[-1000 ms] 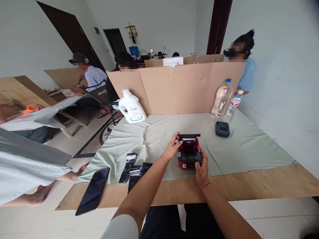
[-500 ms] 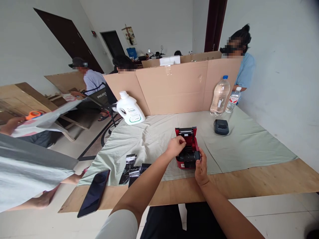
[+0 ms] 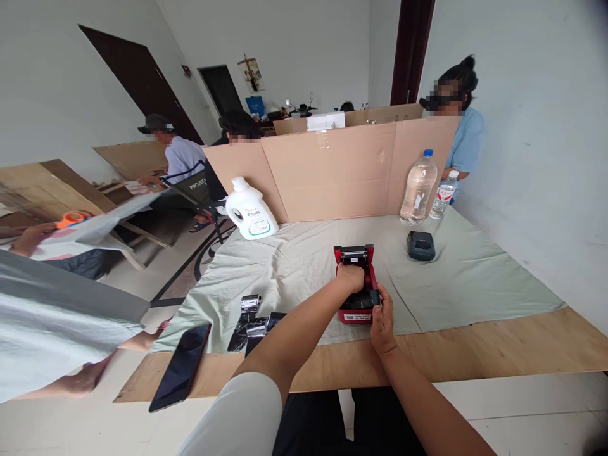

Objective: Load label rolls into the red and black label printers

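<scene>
Red printer (image 3: 357, 297) sits mid-surface on green cloth (image 3: 456, 278), lid up. My left hand (image 3: 351, 277) curled, reaching into open bay; can't tell if it holds anything. My right hand (image 3: 382, 320) grips printer's front corner, steadying. Black rolls (image 3: 251, 320) lie apart at left. I judge loading underway, lid unclosed.

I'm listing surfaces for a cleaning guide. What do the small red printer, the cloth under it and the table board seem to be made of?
The red printer, with the left hand inside it and the right hand at its front, looks like moulded plastic: glossy red shell, matt black inside. The cloth looks like thin woven fabric, pale green, creased. The table board seems to be plywood or veneer, with visible grain and a dull finish.
</scene>
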`<state>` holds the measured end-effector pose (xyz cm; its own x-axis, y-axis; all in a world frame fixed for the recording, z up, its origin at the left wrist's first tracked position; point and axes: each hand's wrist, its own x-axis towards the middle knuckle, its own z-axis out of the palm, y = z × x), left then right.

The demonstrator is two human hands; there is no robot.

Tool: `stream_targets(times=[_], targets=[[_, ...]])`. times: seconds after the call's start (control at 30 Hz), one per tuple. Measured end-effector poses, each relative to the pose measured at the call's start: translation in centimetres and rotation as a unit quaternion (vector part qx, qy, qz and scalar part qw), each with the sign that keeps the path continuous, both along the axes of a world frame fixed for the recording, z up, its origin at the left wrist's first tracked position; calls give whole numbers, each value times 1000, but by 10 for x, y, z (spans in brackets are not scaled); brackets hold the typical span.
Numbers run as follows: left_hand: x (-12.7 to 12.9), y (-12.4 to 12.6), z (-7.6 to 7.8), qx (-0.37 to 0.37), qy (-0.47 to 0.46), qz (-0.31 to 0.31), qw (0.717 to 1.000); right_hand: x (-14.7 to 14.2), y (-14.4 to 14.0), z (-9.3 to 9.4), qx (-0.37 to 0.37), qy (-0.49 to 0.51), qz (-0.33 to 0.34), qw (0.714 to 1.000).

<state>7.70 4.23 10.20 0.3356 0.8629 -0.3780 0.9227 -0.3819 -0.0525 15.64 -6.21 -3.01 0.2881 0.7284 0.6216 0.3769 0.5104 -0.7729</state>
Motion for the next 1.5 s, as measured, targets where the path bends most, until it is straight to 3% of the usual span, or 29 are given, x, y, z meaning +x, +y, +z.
stream_targets(times=[0.13, 0.27, 0.33, 0.43, 0.5, 0.53, 0.6, 0.67, 0.83, 0.97, 1.03, 1.13, 1.2, 1.33, 1.5], targets=[[-11, -7, 9, 2, -65, 7, 998, 1, 1, 0, -4, -6, -5, 1000], [-35, -20, 15, -6, -272, 52, 961, 2, 1, 0, -4, 12, 9, 1000], [-51, -30, 11, -53, -409, 93, 906, 3, 1, -1, -5, 26, 19, 999], [-84, -44, 2, -158, -616, 160, 755, 4, 1, -3, -17, 36, 21, 999], [-116, -53, -2, -211, -695, 188, 661, 5, 1, -4, -37, 38, 21, 998], [-135, -57, -1, -229, -713, 199, 632, 5, 0, -4, -47, 40, 24, 998], [-179, -62, 2, -246, -716, 220, 615, 5, -1, -3, -57, 49, 32, 997], [-230, -63, 7, -257, -683, 233, 643, 5, -2, -2, -56, 52, 30, 997], [-355, -60, 11, -221, -513, 316, 767, 3, -2, 1, -50, 47, 21, 997], [-406, -56, -2, -252, -395, 377, 799, 2, -2, 3, -55, 51, 23, 997], [-411, -53, -14, -230, -332, 381, 832, 2, -3, 4, -56, 53, 27, 997], [-404, -50, -30, -137, -243, 342, 897, 2, -3, 5, -55, 55, 27, 997], [-396, -50, -37, -89, -196, 317, 924, 2, -2, 5, -53, 56, 27, 997], [-378, -54, -36, -46, -123, 287, 949, 3, -2, 5, -53, 55, 27, 997], [-351, -56, -25, 98, -111, 273, 950, 2, -3, 5, -53, 54, 22, 997]])
